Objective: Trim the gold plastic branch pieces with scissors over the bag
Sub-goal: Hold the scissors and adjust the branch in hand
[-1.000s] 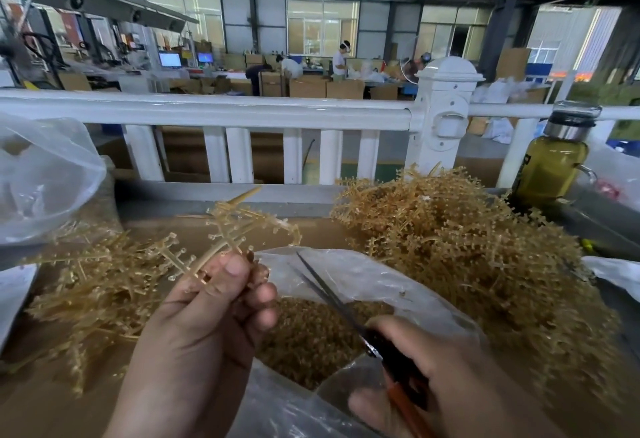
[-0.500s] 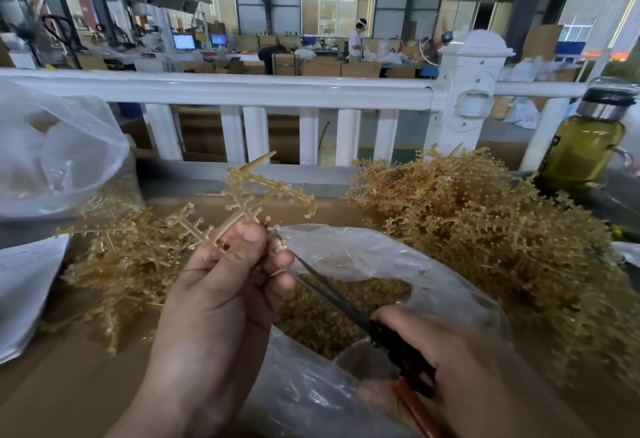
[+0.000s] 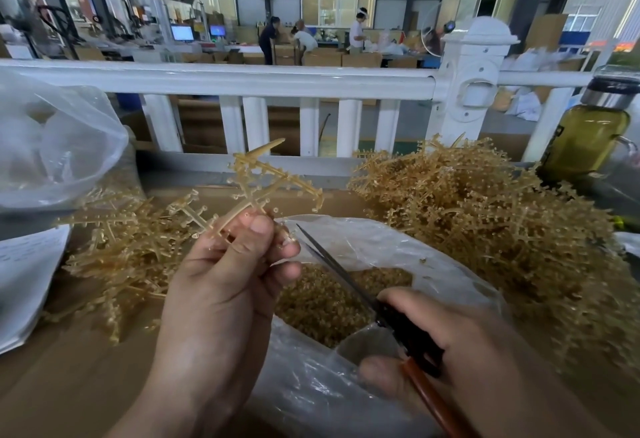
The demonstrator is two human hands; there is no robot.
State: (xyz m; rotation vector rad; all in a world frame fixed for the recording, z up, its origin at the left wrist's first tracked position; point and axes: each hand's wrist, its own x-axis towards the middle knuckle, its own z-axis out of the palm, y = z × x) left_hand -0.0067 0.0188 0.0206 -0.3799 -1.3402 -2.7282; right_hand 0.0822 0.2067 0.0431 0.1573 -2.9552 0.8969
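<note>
My left hand [image 3: 221, 285] pinches a gold plastic branch piece [image 3: 263, 181] between thumb and fingers, holding it up above the left rim of a clear plastic bag [image 3: 398, 247]. The bag lies open and holds a heap of small gold trimmings [image 3: 332, 302]. My right hand [image 3: 450, 347] grips scissors [image 3: 346, 275] with dark handles; the blades are slightly parted and point up-left, their tips just right of my left fingertips. Whether the blades touch the branch I cannot tell.
A big pile of gold branches [image 3: 485, 229] lies to the right, a smaller pile [image 3: 117, 247] to the left on the brown table [image 3: 69, 385]. A white railing [image 3: 242, 81] runs behind. A bottle of yellow-green liquid [image 3: 585, 136] stands far right; another clear bag [image 3: 52, 139] sits left.
The scissor blades have swung up-left from over the bag to beside my left fingertips. My left hand still holds the same branch, turned slightly.
</note>
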